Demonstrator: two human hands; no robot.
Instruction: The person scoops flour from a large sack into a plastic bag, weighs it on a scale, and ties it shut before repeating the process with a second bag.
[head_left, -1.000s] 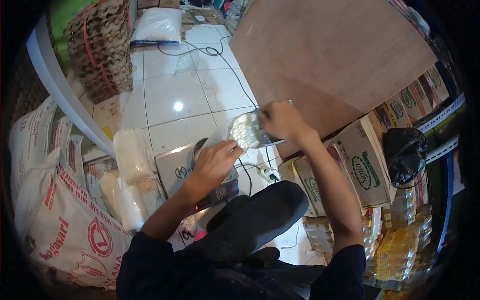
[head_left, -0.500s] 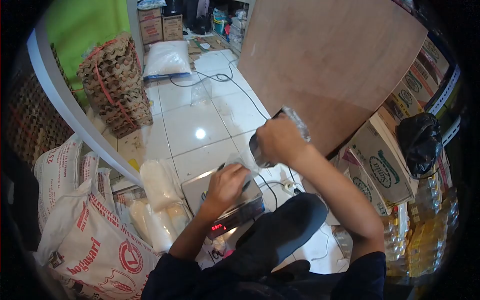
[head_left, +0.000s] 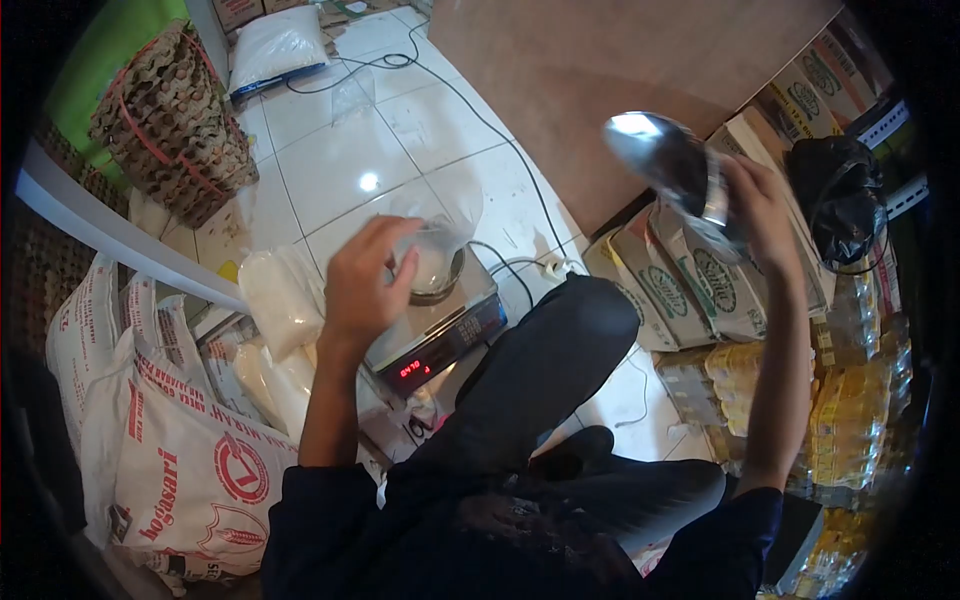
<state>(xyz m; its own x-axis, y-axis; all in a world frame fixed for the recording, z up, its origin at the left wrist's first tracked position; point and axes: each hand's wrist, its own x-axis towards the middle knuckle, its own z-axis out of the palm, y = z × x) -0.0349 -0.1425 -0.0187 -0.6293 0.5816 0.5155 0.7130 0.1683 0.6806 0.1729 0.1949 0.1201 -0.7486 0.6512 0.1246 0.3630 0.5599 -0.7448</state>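
Digits on the scale [head_left: 447,322] (tiny, blurred) are unreadable; the board [head_left: 600,70] is cropped.

A white tiled floor [head_left: 330,170] carries everything. A scale [head_left: 440,330] stands on it near the middle, with filled clear bags [head_left: 275,310] just beside it and printed sacks [head_left: 170,450] stacked further left. A bound stack of egg trays [head_left: 165,120] stands at the far left, a white sack [head_left: 275,45] beyond it. A cable [head_left: 480,120] runs across the tiles to a plug strip [head_left: 553,268]. Cardboard boxes [head_left: 690,280] and yellow bottles [head_left: 850,400] stand at the right, beside a brown board [head_left: 600,80].
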